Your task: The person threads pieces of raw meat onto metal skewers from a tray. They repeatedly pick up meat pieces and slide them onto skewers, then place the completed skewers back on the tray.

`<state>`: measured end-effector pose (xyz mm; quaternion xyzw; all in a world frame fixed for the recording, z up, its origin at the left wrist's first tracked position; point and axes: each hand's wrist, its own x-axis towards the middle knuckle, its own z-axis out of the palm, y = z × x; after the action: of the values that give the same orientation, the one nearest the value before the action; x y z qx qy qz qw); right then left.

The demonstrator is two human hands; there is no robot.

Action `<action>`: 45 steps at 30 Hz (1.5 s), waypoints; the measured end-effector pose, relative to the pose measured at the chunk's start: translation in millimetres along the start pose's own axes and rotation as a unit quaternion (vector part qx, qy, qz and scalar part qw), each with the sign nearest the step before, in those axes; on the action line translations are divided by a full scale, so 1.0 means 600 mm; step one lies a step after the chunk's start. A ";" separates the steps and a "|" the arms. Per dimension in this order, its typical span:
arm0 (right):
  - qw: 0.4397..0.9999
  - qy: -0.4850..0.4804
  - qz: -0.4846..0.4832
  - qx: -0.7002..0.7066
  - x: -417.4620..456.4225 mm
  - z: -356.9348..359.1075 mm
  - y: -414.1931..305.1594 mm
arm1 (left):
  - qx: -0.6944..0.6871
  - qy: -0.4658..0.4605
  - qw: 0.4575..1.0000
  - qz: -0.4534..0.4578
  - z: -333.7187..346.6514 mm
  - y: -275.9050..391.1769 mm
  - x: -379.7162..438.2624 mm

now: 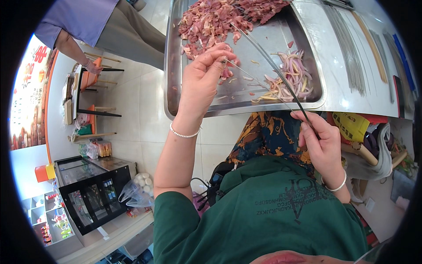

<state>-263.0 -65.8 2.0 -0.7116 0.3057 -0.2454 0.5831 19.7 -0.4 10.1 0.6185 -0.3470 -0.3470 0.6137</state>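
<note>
My left hand (206, 72) is over a stainless steel tray (267, 39), its thumb and fingers pinched on a small piece of raw meat (226, 73). The tip of one thin metal skewer reaches these fingertips. Several metal skewers (280, 71) are gripped near their lower ends in my right hand (319, 140), just outside the tray's near edge. They slant up and left across the tray. Cut raw meat (207, 24) is heaped at the tray's far left, with more meat (263, 10) massed beside it. Sliced red onion (293, 76) lies in the near right corner.
Right of the tray, a bundle of metal skewers (346, 49) lies on a metal table (316, 39). Another person (89, 23) stands beyond the tray's left side. A glass-fronted fridge (95, 198) is at lower left. Bags (351, 127) sit below the table at right.
</note>
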 end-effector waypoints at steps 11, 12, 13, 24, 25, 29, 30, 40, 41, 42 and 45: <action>0.999 0.015 -0.005 -0.030 0.008 0.012 -0.003 | -0.032 0.030 0.999 0.013 0.006 0.004 0.001; 0.999 0.016 -0.005 -0.032 0.009 0.012 -0.004 | -0.024 0.031 0.999 0.016 0.008 0.006 -0.001; 0.999 0.016 -0.005 -0.033 0.010 0.013 -0.006 | -0.007 0.032 0.999 0.023 0.011 0.010 -0.003; 0.998 0.022 -0.003 -0.055 0.009 0.015 -0.009 | 0.142 0.089 0.971 0.172 0.028 -0.001 -0.016; 0.998 0.022 -0.003 -0.053 0.009 0.015 -0.009 | 0.150 0.087 0.970 0.173 0.028 -0.003 -0.016; 1.000 0.023 -0.015 -0.005 0.011 0.028 -0.009 | 0.211 0.072 0.953 0.205 0.026 -0.018 -0.016; 1.000 0.021 -0.011 0.003 0.013 0.029 -0.009 | 0.232 0.068 0.945 0.221 0.026 -0.022 -0.014; 0.997 0.020 0.013 0.072 0.025 0.027 -0.008 | -0.316 -0.107 0.917 -0.219 0.010 -0.006 -0.033; 0.997 0.011 0.018 0.070 0.023 0.026 -0.011 | -0.362 -0.080 0.900 -0.228 0.015 -0.003 -0.029; 0.998 0.006 0.020 0.062 0.019 0.023 -0.010 | -0.408 -0.055 0.880 -0.237 0.020 0.000 -0.025; 0.998 0.000 0.028 0.049 0.008 0.016 -0.010 | -0.439 0.002 0.876 -0.201 0.022 -0.006 -0.017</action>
<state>-252.0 -61.8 5.7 -0.6733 0.3131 -0.2440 0.6238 3.3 1.4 6.6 0.3426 -0.0254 -0.5782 0.7400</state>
